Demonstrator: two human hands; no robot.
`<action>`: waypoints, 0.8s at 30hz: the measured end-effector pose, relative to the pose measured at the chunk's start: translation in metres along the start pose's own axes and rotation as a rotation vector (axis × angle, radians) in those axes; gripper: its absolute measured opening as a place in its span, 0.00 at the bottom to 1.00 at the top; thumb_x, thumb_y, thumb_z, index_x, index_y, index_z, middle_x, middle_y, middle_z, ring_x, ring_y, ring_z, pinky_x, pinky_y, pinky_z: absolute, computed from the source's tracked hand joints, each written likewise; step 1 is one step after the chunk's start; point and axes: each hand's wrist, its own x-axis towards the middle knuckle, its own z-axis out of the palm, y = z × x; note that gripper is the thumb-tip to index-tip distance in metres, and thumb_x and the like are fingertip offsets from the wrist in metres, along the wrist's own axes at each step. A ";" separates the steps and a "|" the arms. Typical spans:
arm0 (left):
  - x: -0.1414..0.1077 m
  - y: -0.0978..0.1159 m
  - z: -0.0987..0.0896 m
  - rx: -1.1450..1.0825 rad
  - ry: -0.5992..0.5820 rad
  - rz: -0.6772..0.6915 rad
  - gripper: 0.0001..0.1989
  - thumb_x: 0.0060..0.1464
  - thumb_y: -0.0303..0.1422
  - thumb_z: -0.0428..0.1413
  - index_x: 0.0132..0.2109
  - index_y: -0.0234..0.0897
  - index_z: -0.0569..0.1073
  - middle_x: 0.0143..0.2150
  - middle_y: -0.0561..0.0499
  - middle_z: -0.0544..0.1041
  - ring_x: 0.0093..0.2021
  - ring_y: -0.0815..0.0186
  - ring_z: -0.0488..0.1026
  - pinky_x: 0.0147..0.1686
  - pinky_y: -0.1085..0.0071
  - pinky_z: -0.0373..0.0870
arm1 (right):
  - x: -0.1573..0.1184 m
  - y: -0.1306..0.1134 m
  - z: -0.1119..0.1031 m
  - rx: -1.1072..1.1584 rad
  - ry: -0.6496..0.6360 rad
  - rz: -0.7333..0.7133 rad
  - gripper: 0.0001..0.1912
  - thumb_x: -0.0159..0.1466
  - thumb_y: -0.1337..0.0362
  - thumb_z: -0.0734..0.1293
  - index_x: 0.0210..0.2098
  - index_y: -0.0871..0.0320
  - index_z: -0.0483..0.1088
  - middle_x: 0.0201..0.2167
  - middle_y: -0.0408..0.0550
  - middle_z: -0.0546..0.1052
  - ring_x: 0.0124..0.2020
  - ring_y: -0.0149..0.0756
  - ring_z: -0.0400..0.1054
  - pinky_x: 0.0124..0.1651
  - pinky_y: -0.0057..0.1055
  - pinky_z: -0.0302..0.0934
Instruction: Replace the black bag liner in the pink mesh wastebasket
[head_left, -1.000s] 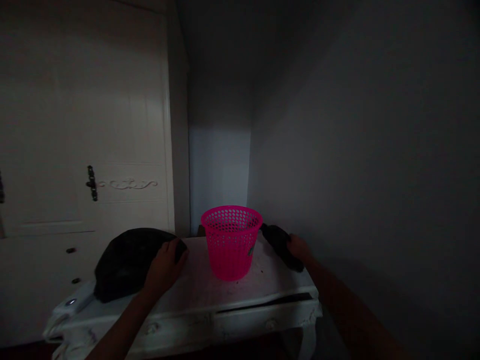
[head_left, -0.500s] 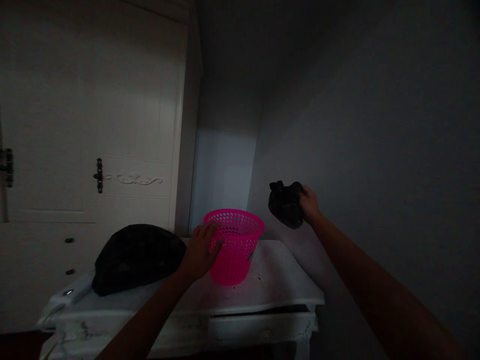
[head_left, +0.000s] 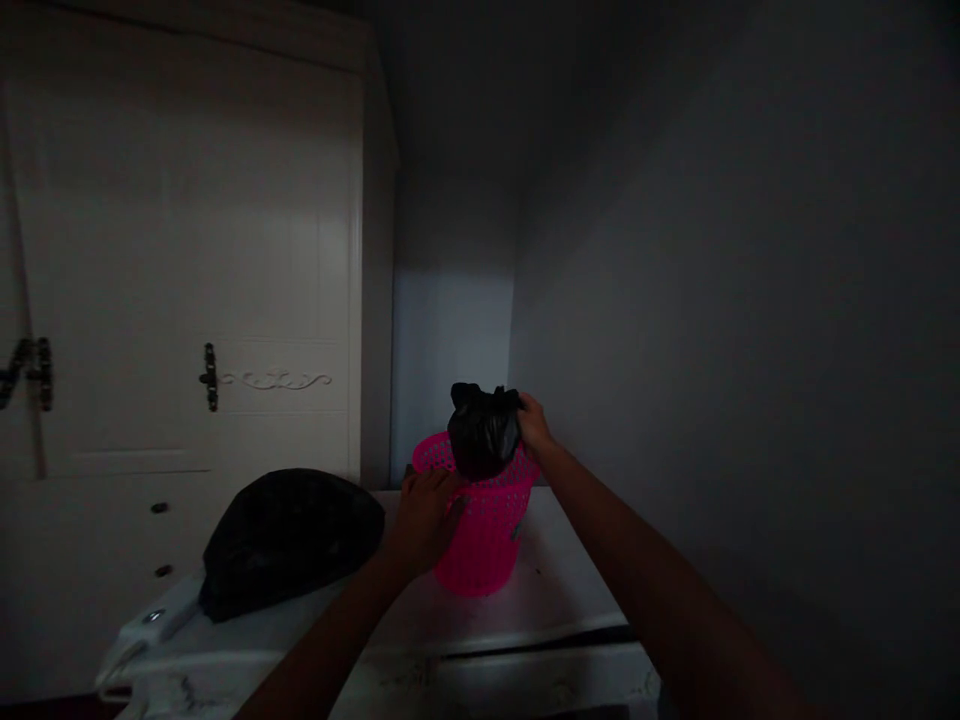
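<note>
A bright pink perforated basket (head_left: 480, 540) stands upright on a white table. My right hand (head_left: 534, 424) grips a small black plastic bag (head_left: 484, 432), which hangs over the basket's opening and covers part of the rim. At the basket's left side, my left hand (head_left: 429, 510) rests against the rim, its thumb apart from the fingers. A larger black plastic bag (head_left: 292, 535) lies on the table to the left of the basket.
The white table (head_left: 420, 625) has a drawer front with a dark gap under its top. Behind at the left stands a white wardrobe (head_left: 285, 270) with dark handles. A grey wall rises at the right. A white power strip (head_left: 154, 620) lies at the table's left edge.
My right hand has moved left with the small black bag, from beside the basket to over its opening. The view has shifted slightly. My left hand is still at the basket's rim.
</note>
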 end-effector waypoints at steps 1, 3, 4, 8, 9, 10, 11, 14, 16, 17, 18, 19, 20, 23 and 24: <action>0.000 0.001 -0.003 -0.013 0.001 0.008 0.13 0.69 0.37 0.51 0.51 0.42 0.78 0.51 0.44 0.82 0.56 0.53 0.76 0.58 0.52 0.65 | -0.008 0.007 0.003 -0.100 -0.048 0.013 0.14 0.52 0.64 0.62 0.36 0.55 0.73 0.34 0.43 0.79 0.39 0.38 0.70 0.45 0.33 0.67; 0.001 0.000 -0.007 -0.057 0.007 0.018 0.14 0.69 0.42 0.51 0.49 0.42 0.78 0.50 0.45 0.83 0.54 0.53 0.77 0.56 0.54 0.66 | -0.021 0.016 0.007 -0.246 -0.137 0.054 0.14 0.49 0.68 0.61 0.35 0.54 0.73 0.35 0.43 0.80 0.41 0.38 0.71 0.49 0.34 0.66; 0.004 -0.001 -0.009 -0.085 0.007 0.014 0.16 0.69 0.43 0.50 0.48 0.42 0.79 0.49 0.45 0.83 0.53 0.54 0.78 0.55 0.55 0.67 | -0.026 0.018 0.008 -0.285 -0.187 0.066 0.16 0.49 0.69 0.61 0.35 0.54 0.74 0.35 0.42 0.80 0.41 0.38 0.72 0.49 0.33 0.66; 0.029 -0.017 -0.005 -0.148 0.007 -0.076 0.19 0.71 0.41 0.44 0.45 0.41 0.78 0.43 0.45 0.83 0.45 0.57 0.80 0.46 0.62 0.71 | -0.034 0.012 0.009 -0.327 -0.336 0.073 0.20 0.52 0.72 0.60 0.41 0.53 0.75 0.35 0.42 0.80 0.37 0.36 0.72 0.45 0.31 0.67; 0.039 -0.022 -0.002 -0.140 0.001 -0.101 0.19 0.70 0.39 0.44 0.45 0.40 0.78 0.43 0.44 0.83 0.44 0.57 0.80 0.45 0.63 0.71 | -0.035 0.009 0.009 -0.317 -0.346 0.071 0.20 0.53 0.72 0.60 0.41 0.53 0.75 0.34 0.42 0.80 0.36 0.36 0.72 0.45 0.31 0.67; 0.049 -0.028 0.001 -0.125 -0.013 -0.120 0.18 0.70 0.37 0.44 0.46 0.40 0.78 0.44 0.43 0.84 0.44 0.57 0.80 0.45 0.63 0.71 | -0.035 0.006 0.010 -0.301 -0.345 0.063 0.20 0.54 0.72 0.59 0.41 0.54 0.76 0.34 0.42 0.80 0.37 0.36 0.72 0.45 0.31 0.67; 0.059 -0.032 0.004 -0.108 -0.037 -0.132 0.16 0.68 0.36 0.45 0.47 0.39 0.78 0.45 0.42 0.84 0.46 0.56 0.80 0.46 0.62 0.71 | -0.034 0.002 0.010 -0.279 -0.336 0.047 0.19 0.55 0.71 0.59 0.41 0.54 0.76 0.34 0.43 0.80 0.38 0.36 0.73 0.46 0.31 0.67; 0.088 -0.042 0.015 -0.081 -0.126 -0.146 0.15 0.61 0.32 0.54 0.54 0.39 0.77 0.51 0.41 0.83 0.51 0.54 0.80 0.50 0.62 0.72 | -0.034 -0.009 0.011 -0.202 -0.307 -0.011 0.18 0.58 0.71 0.58 0.40 0.55 0.76 0.38 0.44 0.81 0.42 0.35 0.74 0.49 0.31 0.67; 0.101 -0.046 0.021 -0.087 -0.159 -0.155 0.18 0.54 0.30 0.60 0.53 0.38 0.76 0.50 0.41 0.84 0.50 0.53 0.80 0.48 0.63 0.72 | -0.035 -0.015 0.010 -0.174 -0.301 -0.022 0.19 0.60 0.71 0.56 0.41 0.55 0.76 0.39 0.45 0.81 0.42 0.35 0.75 0.50 0.31 0.67; 0.105 -0.047 0.024 -0.090 -0.164 -0.160 0.18 0.51 0.29 0.61 0.51 0.38 0.77 0.47 0.42 0.84 0.48 0.54 0.81 0.47 0.64 0.73 | -0.035 -0.018 0.009 -0.177 -0.303 -0.026 0.19 0.61 0.71 0.56 0.41 0.55 0.76 0.40 0.46 0.81 0.43 0.35 0.75 0.50 0.32 0.68; 0.108 -0.049 0.026 -0.091 -0.164 -0.165 0.17 0.49 0.28 0.62 0.48 0.38 0.78 0.44 0.43 0.84 0.46 0.54 0.81 0.45 0.65 0.73 | -0.036 -0.021 0.008 -0.198 -0.311 -0.039 0.19 0.61 0.72 0.55 0.41 0.56 0.76 0.40 0.47 0.81 0.43 0.35 0.75 0.51 0.32 0.67; 0.110 -0.050 0.028 -0.092 -0.158 -0.169 0.14 0.49 0.27 0.61 0.45 0.39 0.78 0.41 0.44 0.84 0.44 0.55 0.81 0.45 0.65 0.73 | -0.037 -0.023 0.006 -0.240 -0.331 -0.064 0.19 0.61 0.72 0.56 0.41 0.56 0.76 0.42 0.47 0.81 0.45 0.35 0.75 0.53 0.33 0.67; 0.111 -0.051 0.030 -0.094 -0.147 -0.172 0.12 0.49 0.27 0.60 0.43 0.39 0.78 0.39 0.45 0.83 0.44 0.55 0.81 0.45 0.66 0.73 | -0.038 -0.025 0.005 -0.301 -0.369 -0.100 0.19 0.61 0.73 0.57 0.42 0.56 0.76 0.44 0.48 0.81 0.47 0.36 0.75 0.55 0.33 0.66; 0.109 -0.052 0.031 -0.108 -0.093 -0.162 0.12 0.52 0.25 0.55 0.43 0.39 0.77 0.42 0.44 0.83 0.46 0.57 0.80 0.48 0.64 0.73 | -0.044 -0.030 0.001 -0.559 -0.539 -0.219 0.21 0.57 0.71 0.67 0.50 0.56 0.77 0.50 0.50 0.80 0.51 0.40 0.73 0.58 0.37 0.64; 0.109 -0.052 0.030 -0.113 -0.074 -0.156 0.13 0.53 0.24 0.53 0.44 0.39 0.76 0.44 0.44 0.83 0.48 0.57 0.80 0.50 0.64 0.73 | -0.046 -0.031 0.000 -0.643 -0.592 -0.246 0.23 0.56 0.71 0.70 0.52 0.55 0.77 0.51 0.51 0.80 0.51 0.42 0.73 0.58 0.37 0.64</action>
